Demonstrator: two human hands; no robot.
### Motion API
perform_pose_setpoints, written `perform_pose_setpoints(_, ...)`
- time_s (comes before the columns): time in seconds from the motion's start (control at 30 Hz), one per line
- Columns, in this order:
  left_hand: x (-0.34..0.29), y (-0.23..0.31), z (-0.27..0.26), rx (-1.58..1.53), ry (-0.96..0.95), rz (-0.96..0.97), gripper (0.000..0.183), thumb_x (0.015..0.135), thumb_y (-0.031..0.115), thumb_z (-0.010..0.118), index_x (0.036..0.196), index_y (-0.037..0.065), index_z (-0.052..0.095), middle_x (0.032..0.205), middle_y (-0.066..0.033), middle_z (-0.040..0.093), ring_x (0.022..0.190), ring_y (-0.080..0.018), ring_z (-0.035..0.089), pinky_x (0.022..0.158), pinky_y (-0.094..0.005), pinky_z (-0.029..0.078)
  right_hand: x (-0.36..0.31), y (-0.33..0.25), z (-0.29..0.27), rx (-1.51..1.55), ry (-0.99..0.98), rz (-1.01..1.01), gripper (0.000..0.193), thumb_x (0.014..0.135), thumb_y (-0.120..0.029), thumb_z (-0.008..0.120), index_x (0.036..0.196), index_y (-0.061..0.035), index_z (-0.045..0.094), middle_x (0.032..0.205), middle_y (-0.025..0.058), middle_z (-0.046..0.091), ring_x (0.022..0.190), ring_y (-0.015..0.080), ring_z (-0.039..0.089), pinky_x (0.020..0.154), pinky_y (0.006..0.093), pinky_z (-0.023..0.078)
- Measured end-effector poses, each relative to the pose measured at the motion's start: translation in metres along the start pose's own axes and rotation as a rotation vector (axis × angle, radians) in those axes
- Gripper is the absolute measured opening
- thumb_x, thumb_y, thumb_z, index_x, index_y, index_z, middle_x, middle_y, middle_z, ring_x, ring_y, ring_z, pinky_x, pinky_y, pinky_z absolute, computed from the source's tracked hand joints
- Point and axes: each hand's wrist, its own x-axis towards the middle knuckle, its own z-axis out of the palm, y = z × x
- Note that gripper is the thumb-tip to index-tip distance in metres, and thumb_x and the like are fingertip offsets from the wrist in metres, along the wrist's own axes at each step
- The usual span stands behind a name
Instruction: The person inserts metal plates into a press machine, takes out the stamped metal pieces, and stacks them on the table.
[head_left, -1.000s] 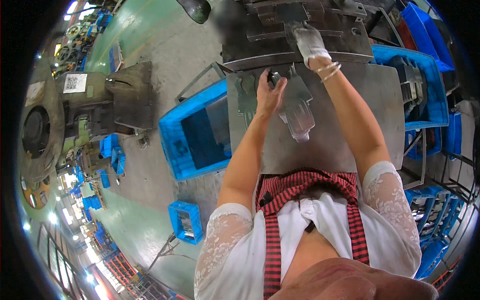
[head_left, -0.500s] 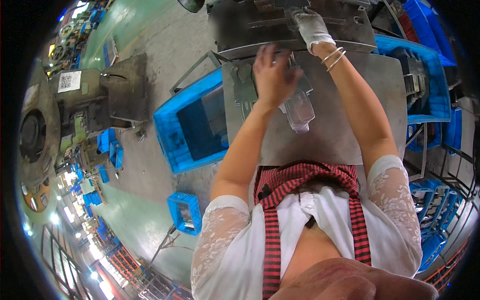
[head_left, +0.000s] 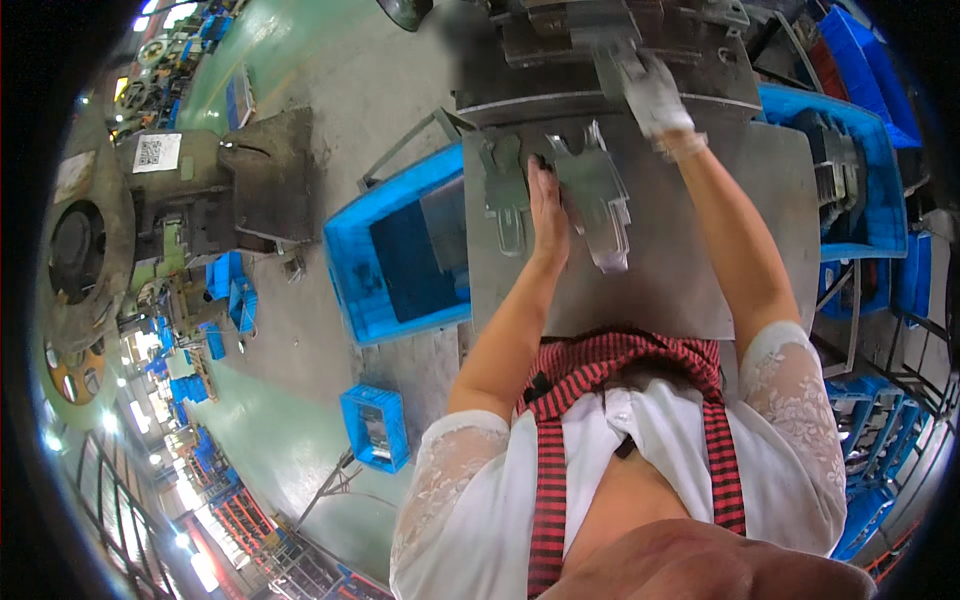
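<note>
My bare left hand [head_left: 547, 210] is edge-on over the metal table [head_left: 690, 270], fingers stretched out and nearly together. It lies between two groups of flat sheet-metal parts, the left group [head_left: 508, 195] and the right stack [head_left: 592, 195], and seems to rest against the right stack's edge. My right hand [head_left: 657, 97], in a white glove, is at the front of the dark press die [head_left: 560, 85]. Blurred by motion, it grips a grey sheet-metal part [head_left: 608, 68] by its right side. Its fingertips are partly hidden.
A blue crate [head_left: 400, 320] with dark contents stands left of the table. Another blue crate [head_left: 880, 240], holding metal parts, is at the right. A small blue crate [head_left: 372, 428] sits on the floor lower left. A machine [head_left: 250, 190] stands farther left.
My left hand has come down off the right stack to its left side, fingers drawn together. My gloved right hand has shifted back toward me, with the sheet-metal part. The view has shifted slightly.
</note>
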Motion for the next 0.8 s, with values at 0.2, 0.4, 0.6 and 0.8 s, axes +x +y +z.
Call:
perform_pose_setpoints(0.2,0.0,-0.002,0.018,0.524,0.001,0.051,0.073,0.079,0.026,0.056,0.129,-0.005,0.013,0.13,-0.02,0.024,0.119,-0.0259,0.027,0.098,-0.0297,0.022,-0.131,-0.047,-0.043,-0.301,-0.585,0.082,0.032,0.08,-0.039,0.045,0.08,-0.013,0.062,0.075,0.0119,0.061,0.068,0.0308,0.059,0.059,0.0378,0.046)
perform_pose_setpoints(0.4,0.021,0.009,-0.023,0.906,0.123,0.194,0.086,0.07,0.03,0.066,0.129,-0.004,0.014,0.129,-0.0236,0.025,0.115,-0.0311,0.032,0.094,-0.0313,0.027,-0.149,-0.003,-0.043,0.028,-0.211,0.282,0.027,0.081,-0.035,0.047,0.078,-0.0136,0.063,0.068,0.0112,0.06,0.065,0.0297,0.058,0.056,0.0376,0.046)
perform_pose_setpoints(0.6,0.038,0.024,-0.107,1.537,0.314,-0.055,0.084,0.061,0.037,0.071,0.124,0.001,0.03,0.119,-0.0197,0.041,0.107,-0.0315,0.043,0.087,-0.0345,0.036,-0.138,-0.022,-0.04,0.164,-0.309,0.192,0.021,0.08,-0.026,0.051,0.087,-0.008,0.06,0.076,0.0158,0.059,0.069,0.0322,0.056,0.058,0.034,0.045)
perform_pose_setpoints(0.8,0.042,0.06,-0.154,1.335,0.399,0.018,0.034,0.067,0.023,0.068,0.088,-0.001,0.056,0.081,-0.0123,0.061,0.066,-0.0202,0.06,0.062,-0.0309,0.047,-0.141,-0.016,-0.017,0.526,-0.246,0.237,0.017,0.078,-0.015,0.053,0.09,-0.0045,0.059,0.078,0.013,0.062,0.066,0.0216,0.06,0.058,0.0288,0.045)
